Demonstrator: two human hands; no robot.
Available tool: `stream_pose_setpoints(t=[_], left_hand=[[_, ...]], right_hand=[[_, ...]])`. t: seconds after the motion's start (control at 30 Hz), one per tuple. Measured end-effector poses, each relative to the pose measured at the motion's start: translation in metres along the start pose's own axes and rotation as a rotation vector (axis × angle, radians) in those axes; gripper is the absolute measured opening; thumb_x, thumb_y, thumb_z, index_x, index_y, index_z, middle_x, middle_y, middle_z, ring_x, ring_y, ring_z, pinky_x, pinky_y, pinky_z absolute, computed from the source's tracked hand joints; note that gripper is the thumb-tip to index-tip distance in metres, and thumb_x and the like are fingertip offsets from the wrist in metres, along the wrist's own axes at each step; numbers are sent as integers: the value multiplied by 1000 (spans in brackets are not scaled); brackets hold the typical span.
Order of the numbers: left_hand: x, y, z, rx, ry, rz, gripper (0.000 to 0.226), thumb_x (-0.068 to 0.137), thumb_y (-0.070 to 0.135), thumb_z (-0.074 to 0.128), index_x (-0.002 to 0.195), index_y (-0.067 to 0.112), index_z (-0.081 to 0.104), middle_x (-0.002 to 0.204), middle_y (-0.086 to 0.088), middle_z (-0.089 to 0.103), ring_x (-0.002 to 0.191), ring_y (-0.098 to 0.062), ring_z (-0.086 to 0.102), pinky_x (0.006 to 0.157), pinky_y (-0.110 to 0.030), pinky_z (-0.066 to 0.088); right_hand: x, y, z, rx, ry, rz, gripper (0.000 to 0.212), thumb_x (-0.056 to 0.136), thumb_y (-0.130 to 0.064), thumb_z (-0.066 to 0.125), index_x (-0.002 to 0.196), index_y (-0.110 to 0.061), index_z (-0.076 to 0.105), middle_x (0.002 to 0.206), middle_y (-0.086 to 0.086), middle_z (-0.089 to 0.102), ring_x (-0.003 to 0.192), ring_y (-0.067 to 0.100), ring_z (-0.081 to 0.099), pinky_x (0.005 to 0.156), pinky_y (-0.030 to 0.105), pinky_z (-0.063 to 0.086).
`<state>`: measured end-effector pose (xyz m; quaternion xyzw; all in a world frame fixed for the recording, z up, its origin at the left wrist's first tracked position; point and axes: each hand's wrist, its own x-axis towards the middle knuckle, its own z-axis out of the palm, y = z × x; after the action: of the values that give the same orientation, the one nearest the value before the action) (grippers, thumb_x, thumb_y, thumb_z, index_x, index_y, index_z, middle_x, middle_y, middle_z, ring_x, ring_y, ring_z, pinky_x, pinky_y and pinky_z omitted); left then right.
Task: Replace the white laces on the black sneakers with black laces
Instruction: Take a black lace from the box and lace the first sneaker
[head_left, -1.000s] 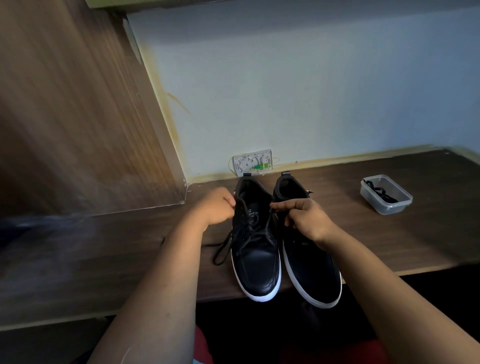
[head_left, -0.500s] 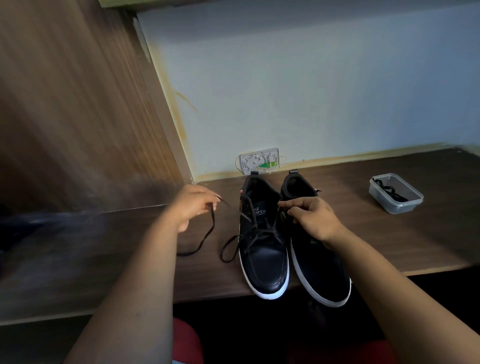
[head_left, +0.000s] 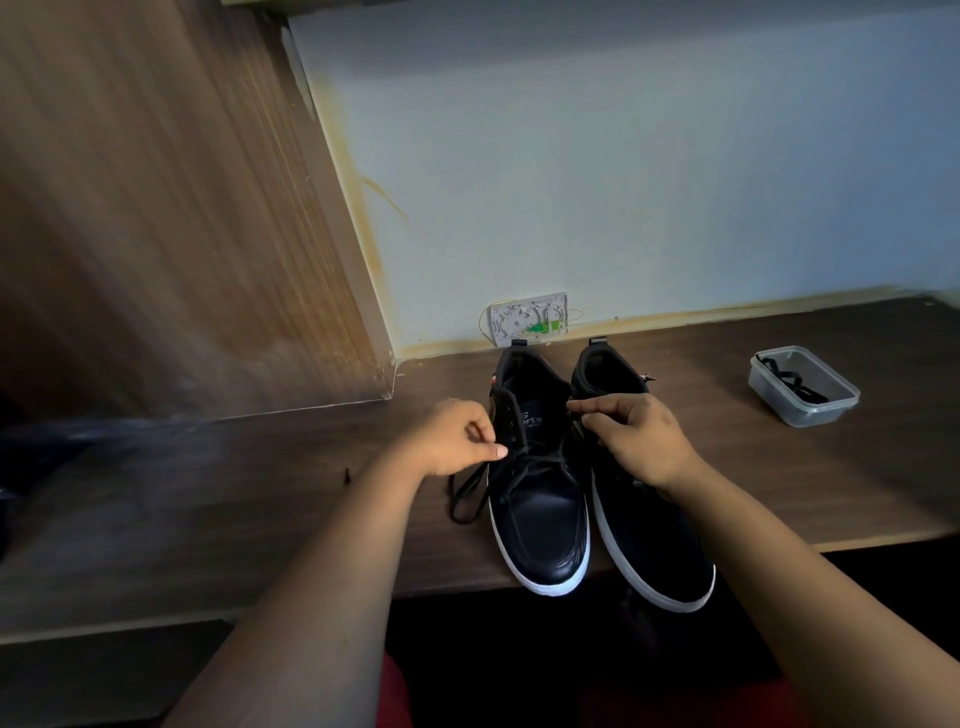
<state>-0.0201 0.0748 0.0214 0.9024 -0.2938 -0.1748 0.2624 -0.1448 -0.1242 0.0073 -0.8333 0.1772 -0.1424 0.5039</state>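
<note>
A wooden side panel (head_left: 171, 218) stands at the far left, meeting the dark wooden desk (head_left: 260, 499) that everything rests on. A small dark speck (head_left: 346, 474) lies on the desk, left of the shoes. The left hand (head_left: 451, 439) sits just left of the left sneaker (head_left: 537, 499), its fingers curled with thumb and forefinger pinching the black lace (head_left: 470, 493). That lace runs down from the pinch into a loose loop on the desk beside the sneaker's white sole, and crosses the sneaker's eyelets in dark strands. The left sneaker stands upright, toe toward the person, its toe at the desk's front edge. Behind it, against the pale wall, is a small white wall box (head_left: 529, 319) with a bit of green inside. The right hand (head_left: 636, 439) rests over the gap between the two shoes, fingers curled and fingertips pressed together at the left sneaker's inner collar; whether they pinch a lace end cannot be told. The right sneaker (head_left: 649, 540) lies touching the left one, partly covered by that hand, its toe overhanging the desk edge. Well right of the sneakers sits a clear plastic tub (head_left: 802, 387) holding dark laces (head_left: 789, 378).
</note>
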Motion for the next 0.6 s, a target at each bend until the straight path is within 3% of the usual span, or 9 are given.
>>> stream_pose_setpoints(t=[0.13, 0.23, 0.37, 0.47, 0.6], left_hand=[[6, 0, 4, 167, -62, 3, 6, 85, 18, 70, 81, 19, 65, 80, 10, 60, 84, -15, 60, 74, -24, 46], [6, -3, 4, 68, -22, -16, 13, 82, 24, 74, 82, 21, 62, 86, 6, 62, 82, -14, 60, 77, -29, 50], [6, 2, 9, 67, -31, 15, 17, 80, 21, 75, 82, 24, 58, 83, 9, 61, 76, -9, 58, 72, -24, 48], [5, 6, 6, 153, 16, 30, 8, 83, 16, 66, 81, 22, 61, 81, 9, 60, 78, -12, 57, 71, -25, 46], [2, 3, -8, 160, 30, 20, 8, 81, 22, 66, 74, 20, 63, 79, 2, 65, 72, -13, 58, 68, -28, 48]], right_hand=[[-2, 0, 3, -49, 51, -34, 17, 88, -34, 68, 101, -27, 76, 95, -14, 73, 88, -7, 63, 83, 13, 47], [-1, 1, 6, -76, 94, -58, 18, 84, -37, 72, 97, -27, 76, 94, -13, 73, 89, -4, 64, 81, 12, 47], [2, -2, 14, -227, 161, -183, 17, 76, -34, 79, 89, -25, 73, 95, -6, 64, 79, 2, 58, 72, 11, 43], [7, -13, 19, -508, 77, -341, 24, 78, -26, 73, 101, -22, 71, 115, 3, 49, 104, 21, 49, 90, 29, 45], [8, -38, 23, -913, -137, -307, 30, 89, -32, 50, 114, -32, 67, 143, -1, 32, 125, 29, 26, 100, 44, 30]])
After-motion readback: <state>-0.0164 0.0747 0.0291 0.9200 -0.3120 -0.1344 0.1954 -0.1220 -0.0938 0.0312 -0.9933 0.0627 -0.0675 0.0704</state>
